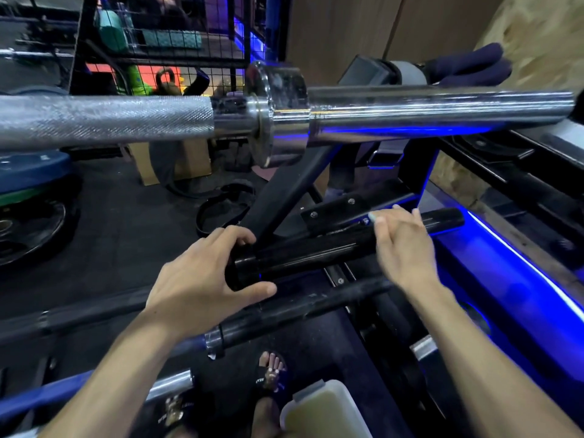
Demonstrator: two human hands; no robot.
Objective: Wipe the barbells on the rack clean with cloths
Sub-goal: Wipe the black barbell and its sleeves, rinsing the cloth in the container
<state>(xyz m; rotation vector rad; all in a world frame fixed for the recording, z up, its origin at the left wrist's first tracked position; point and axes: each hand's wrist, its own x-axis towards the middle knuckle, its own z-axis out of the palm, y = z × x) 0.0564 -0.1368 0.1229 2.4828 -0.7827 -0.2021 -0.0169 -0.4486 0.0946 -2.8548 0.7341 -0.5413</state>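
Observation:
A black barbell sleeve (316,252) lies on the black rack (335,210) at mid-frame. My left hand (202,279) grips its thick collar end, fingers over the top and thumb underneath. My right hand (404,248) is blurred and rests with fairly straight fingers on the same sleeve, farther right. Neither hand holds a cloth. Above them a chrome barbell (442,105) with a knurled shaft spans the whole view. A dark navy cloth (467,67) lies behind its sleeve at the top right. A second black barbell (316,305) sits below my hands.
Weight plates (31,229) lie on the dark floor at left. A wire cage (173,42) with gear stands behind. A container of yellowish liquid (319,409) sits by my sandalled feet (271,374). A blue light strip (521,263) glows along the right.

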